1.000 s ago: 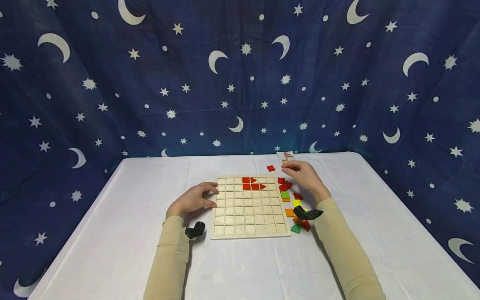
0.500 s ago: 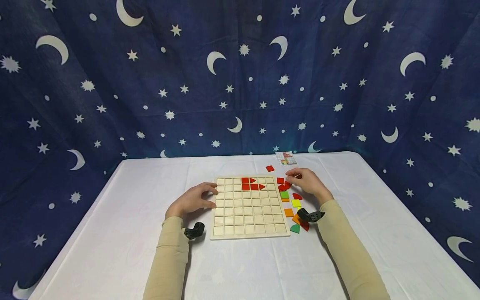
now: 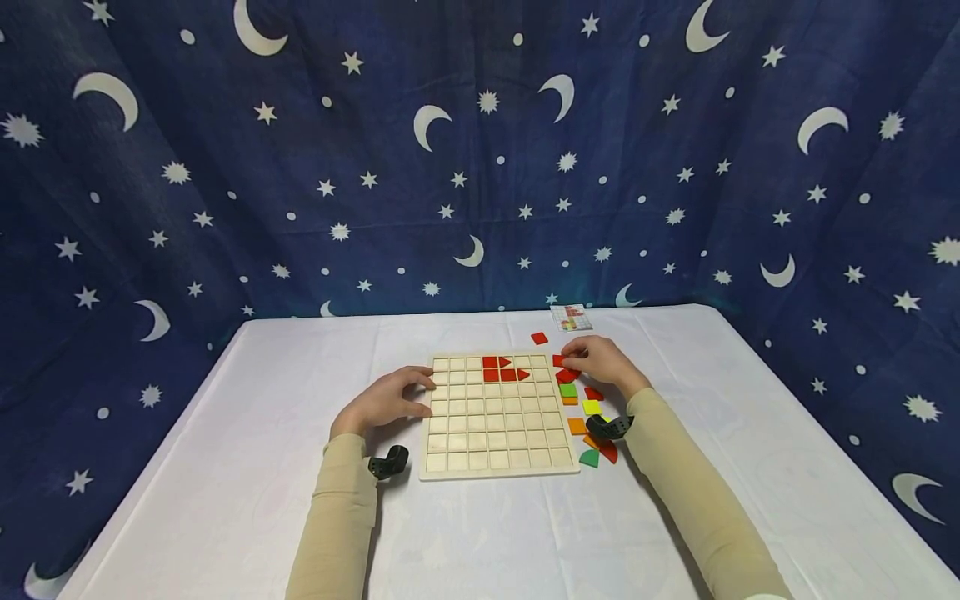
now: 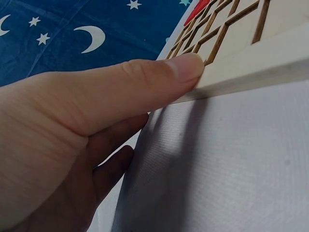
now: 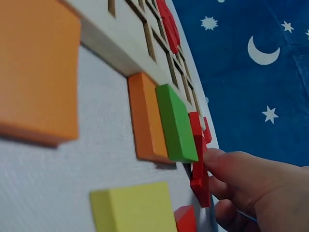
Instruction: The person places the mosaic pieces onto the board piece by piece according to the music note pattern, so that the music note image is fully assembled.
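A light wooden board point(image 3: 498, 476) with a grid of recessed squares lies on the white table; red squares and pointed red tiles point(image 3: 491, 375) sit in its upper cells. My left hand point(image 3: 385, 397) rests at the board's left edge, fingers apart; in the left wrist view the thumb point(image 4: 159, 77) touches the board's side. My right hand point(image 3: 603, 362) is over the red tiles point(image 3: 566, 377) beside the board's upper right edge. In the right wrist view, its thumb point(image 5: 231, 162) is right at the red tiles point(image 5: 199, 179), fingers curled behind; I cannot tell whether it pinches one.
A printed pattern card point(image 3: 572, 317) lies at the back, with a lone red tile point(image 3: 539, 338) nearby. Along the board's right side are a green tile point(image 3: 568, 390), yellow tile point(image 3: 592, 407), orange tile point(image 3: 577, 426) and green quarter-round point(image 3: 589, 458). A starry curtain point(image 3: 480, 167) hangs behind.
My right hand has come down from beside the pattern card to the red tiles, then shifted slightly left. The left hand and the tiles in the board have stayed put.
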The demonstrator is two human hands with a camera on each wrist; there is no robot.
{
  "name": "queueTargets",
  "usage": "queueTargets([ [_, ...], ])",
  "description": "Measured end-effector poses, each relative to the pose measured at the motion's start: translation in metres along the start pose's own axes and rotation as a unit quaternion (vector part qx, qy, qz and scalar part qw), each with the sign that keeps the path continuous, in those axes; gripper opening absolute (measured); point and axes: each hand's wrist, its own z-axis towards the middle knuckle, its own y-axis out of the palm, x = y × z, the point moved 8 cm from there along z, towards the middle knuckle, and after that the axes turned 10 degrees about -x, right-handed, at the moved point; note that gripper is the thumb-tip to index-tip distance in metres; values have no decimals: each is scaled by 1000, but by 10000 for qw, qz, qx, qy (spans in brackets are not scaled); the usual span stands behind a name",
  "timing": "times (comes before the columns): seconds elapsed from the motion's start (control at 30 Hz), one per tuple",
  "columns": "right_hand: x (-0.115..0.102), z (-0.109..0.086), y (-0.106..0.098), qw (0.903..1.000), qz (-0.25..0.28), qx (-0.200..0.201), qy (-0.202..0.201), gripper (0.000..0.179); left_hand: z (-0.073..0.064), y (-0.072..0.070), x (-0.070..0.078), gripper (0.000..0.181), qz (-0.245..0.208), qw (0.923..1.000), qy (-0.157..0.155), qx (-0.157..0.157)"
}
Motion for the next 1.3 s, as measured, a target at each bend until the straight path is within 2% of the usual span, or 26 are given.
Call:
queueTargets([
  [0.23,1,4,0,10000,-78,-44,26,32,0,0,0,40,-57,10000,-46,-22],
  [0.8,-12,5,1,9985,-411,-31,-369,30,-1,1,2,40,9,10000,-66,-54],
  [0.93,-29,3,7,9965,-565,-56,-611,30,-2,1,1,40,-4,10000,-54,-63],
  [1.1,-62,-1,26,9910,-684,-333,-1105,26,-1,0,0,40,17,10000,-84,-46],
  [1.3,-103,-10,52,9745,-1082,-601,-1870,26,0,-1,2,42,101,9999,-11,-50],
])
